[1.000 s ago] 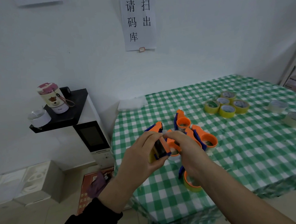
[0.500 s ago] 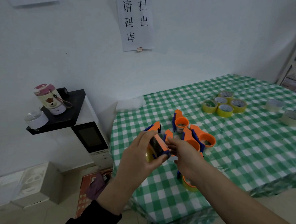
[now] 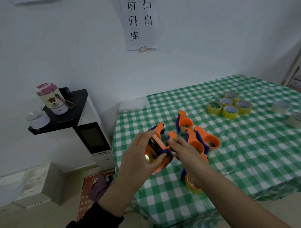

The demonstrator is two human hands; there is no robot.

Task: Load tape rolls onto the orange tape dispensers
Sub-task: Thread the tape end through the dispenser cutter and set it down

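Observation:
My left hand [image 3: 140,158] grips an orange and blue tape dispenser [image 3: 158,148] with a tape roll in it, held above the table's left front corner. My right hand [image 3: 183,150] pinches at the dispenser's right side; what lies between its fingertips is too small to tell. Several more orange dispensers [image 3: 200,139] lie in a cluster just behind my hands. Another dispenser [image 3: 193,185] lies partly hidden under my right forearm. Several yellow tape rolls [image 3: 229,106] are grouped at the back right.
The table has a green checked cloth [image 3: 254,160]. Two clear tape rolls [image 3: 280,106] [image 3: 300,119] lie near the right edge. A white cabinet [image 3: 87,128] with a pink-lidded bottle [image 3: 52,98] stands left of the table. White boxes [image 3: 27,184] sit on the floor.
Both hands keep hold of the dispenser and have shifted slightly left and down in view. My right fingers stay at its right side.

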